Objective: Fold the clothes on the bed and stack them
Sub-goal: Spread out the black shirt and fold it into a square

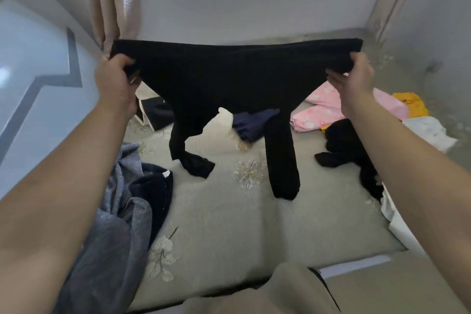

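Big bed under everything, and up over it go the black tights, waistband pulled out flat, both legs trailing down until the feet touch the cover. I'd call this the shake-out, with folding proper not yet begun. Down-left of the tights lies a rumpled grey garment, to their right a pink garment, and behind their legs a navy piece, half covered. The left hand grips the tights' left corner with its fingers curled round the band. The right hand pinches the right corner. The next move calls for bringing the corners together, leg onto leg, then laying the tights down (thin knit, likely to twist). The fingertips are buried in the band, the dark boxy thing under the tights' left corner is unclear, and no finished stack shows.
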A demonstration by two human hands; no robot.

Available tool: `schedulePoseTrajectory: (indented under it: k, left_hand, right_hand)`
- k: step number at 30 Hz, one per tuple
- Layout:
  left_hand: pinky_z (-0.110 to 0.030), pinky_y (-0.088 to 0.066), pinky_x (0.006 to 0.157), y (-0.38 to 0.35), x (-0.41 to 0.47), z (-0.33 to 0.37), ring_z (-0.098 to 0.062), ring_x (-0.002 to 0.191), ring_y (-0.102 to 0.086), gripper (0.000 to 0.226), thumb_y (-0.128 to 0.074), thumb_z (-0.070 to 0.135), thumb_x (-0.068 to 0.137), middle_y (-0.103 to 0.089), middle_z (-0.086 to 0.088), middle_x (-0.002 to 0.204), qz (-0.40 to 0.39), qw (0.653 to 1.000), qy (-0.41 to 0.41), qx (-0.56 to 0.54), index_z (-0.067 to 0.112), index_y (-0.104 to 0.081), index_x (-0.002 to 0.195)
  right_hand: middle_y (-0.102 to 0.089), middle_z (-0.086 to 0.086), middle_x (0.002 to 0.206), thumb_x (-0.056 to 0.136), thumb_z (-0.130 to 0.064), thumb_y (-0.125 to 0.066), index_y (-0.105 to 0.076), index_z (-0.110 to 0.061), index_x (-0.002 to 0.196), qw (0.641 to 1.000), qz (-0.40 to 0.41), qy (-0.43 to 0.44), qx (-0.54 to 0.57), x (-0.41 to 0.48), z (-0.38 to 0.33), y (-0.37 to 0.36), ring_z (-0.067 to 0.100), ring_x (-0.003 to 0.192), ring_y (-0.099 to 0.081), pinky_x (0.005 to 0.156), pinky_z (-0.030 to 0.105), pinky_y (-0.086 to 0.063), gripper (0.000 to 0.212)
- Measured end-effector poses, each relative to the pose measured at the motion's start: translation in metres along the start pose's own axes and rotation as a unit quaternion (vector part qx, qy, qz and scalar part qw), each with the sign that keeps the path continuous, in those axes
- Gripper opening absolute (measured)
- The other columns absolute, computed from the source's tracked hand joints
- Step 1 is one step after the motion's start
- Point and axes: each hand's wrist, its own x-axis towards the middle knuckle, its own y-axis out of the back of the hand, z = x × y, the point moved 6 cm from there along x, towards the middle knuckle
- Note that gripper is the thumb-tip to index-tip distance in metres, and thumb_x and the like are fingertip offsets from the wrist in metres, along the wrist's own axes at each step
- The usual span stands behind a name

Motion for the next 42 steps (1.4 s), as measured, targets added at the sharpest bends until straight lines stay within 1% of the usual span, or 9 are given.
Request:
schedulePoseTrajectory:
  k: [8,13,18,24,26,29,31,38,42]
  left_hand:
    - [-0.03,-0.05,0.061,0.136,-0.079,-0.224,-0.02,0.08,-0.058,0.025,-0.069,0.004,0.083,-0.06,0.0,0.081,0.075,0.945,0.163,0.272,0.024,-0.054,0.08]
    - [-0.027,-0.046,0.062,0.212,-0.154,-0.349,-0.022,0.078,-0.061,0.011,-0.073,0.013,0.084,-0.064,0.0,0.08,-0.027,0.827,0.211,0.52,0.02,-0.065,0.087]
    - [-0.048,-0.049,0.086,0.251,-0.217,-0.429,-0.037,0.107,-0.055,0.024,-0.061,0.026,0.093,-0.054,-0.016,0.121,-0.193,0.613,0.153,0.75,0.02,-0.067,0.116]
    - [-0.051,-0.045,0.088,0.275,-0.258,-0.476,-0.046,0.105,-0.054,0.026,-0.051,0.009,0.091,-0.055,-0.028,0.115,-0.248,0.543,0.144,0.789,-0.002,-0.064,0.112]
    - [-0.05,-0.043,0.09,0.275,-0.257,-0.474,-0.045,0.107,-0.054,0.028,-0.048,0.016,0.094,-0.056,-0.03,0.115,-0.136,0.622,0.162,0.754,-0.005,-0.058,0.111]
    - [-0.039,-0.043,0.094,0.271,-0.245,-0.479,-0.032,0.11,-0.058,0.048,-0.048,0.044,0.096,-0.062,-0.017,0.118,0.087,0.762,0.259,0.588,0.004,-0.052,0.121]
    - [-0.033,-0.047,0.097,0.263,-0.236,-0.49,-0.023,0.11,-0.059,0.054,-0.06,0.045,0.09,-0.06,-0.009,0.121,0.146,0.797,0.295,0.507,0.01,-0.047,0.129]
    - [-0.041,-0.052,0.097,0.268,-0.249,-0.485,-0.028,0.111,-0.06,0.049,-0.059,0.007,0.079,-0.06,-0.011,0.124,0.149,0.725,0.343,0.579,0.008,-0.051,0.127]
    - [-0.048,-0.033,0.107,0.231,-0.238,-0.47,-0.036,0.133,-0.038,0.062,-0.062,0.015,0.08,-0.04,-0.019,0.144,0.156,0.615,0.318,0.704,0.006,-0.039,0.137]
  right_hand:
    - [-0.07,0.0,0.1,0.088,-0.041,-0.043,-0.064,-0.026,0.088,0.933,0.047,-0.148,-0.325,-0.045,0.199,0.088,0.019,0.094,-0.066,0.081,0.038,-0.053,0.026]
    - [-0.056,0.013,0.071,0.088,-0.035,-0.043,-0.06,-0.001,0.076,0.81,-0.051,-0.126,-0.57,-0.086,0.322,0.167,0.026,0.065,-0.051,0.057,0.034,-0.037,0.039]
    - [-0.056,0.023,0.118,0.096,-0.02,-0.056,-0.067,-0.011,0.125,0.645,-0.179,-0.078,-0.739,-0.136,0.411,0.234,0.043,0.097,-0.06,0.088,0.043,-0.049,0.033]
    - [-0.054,0.026,0.113,0.099,-0.009,-0.051,-0.057,-0.015,0.138,0.556,-0.238,-0.043,-0.795,-0.166,0.457,0.271,0.048,0.09,-0.059,0.081,0.049,-0.049,0.04]
    - [-0.055,0.027,0.116,0.099,-0.01,-0.048,-0.058,-0.014,0.136,0.581,-0.227,-0.054,-0.78,-0.164,0.463,0.273,0.048,0.097,-0.058,0.084,0.048,-0.048,0.039]
    - [-0.064,0.018,0.115,0.098,-0.023,-0.047,-0.062,-0.013,0.126,0.715,-0.101,-0.129,-0.68,-0.154,0.467,0.279,0.036,0.103,-0.06,0.087,0.036,-0.043,0.034]
    - [-0.065,0.007,0.103,0.094,-0.026,-0.053,-0.06,-0.014,0.123,0.765,-0.039,-0.175,-0.618,-0.151,0.473,0.284,0.023,0.095,-0.059,0.081,0.028,-0.04,0.032]
    - [-0.066,0.012,0.113,0.088,-0.022,-0.063,-0.062,-0.018,0.109,0.695,-0.078,-0.297,-0.65,-0.165,0.485,0.309,0.033,0.11,-0.06,0.091,0.032,-0.044,0.022]
    - [-0.067,0.004,0.114,0.091,-0.03,-0.058,-0.065,-0.018,0.118,0.746,-0.068,-0.284,-0.599,-0.143,0.475,0.303,0.023,0.104,-0.06,0.084,0.025,-0.038,0.03]
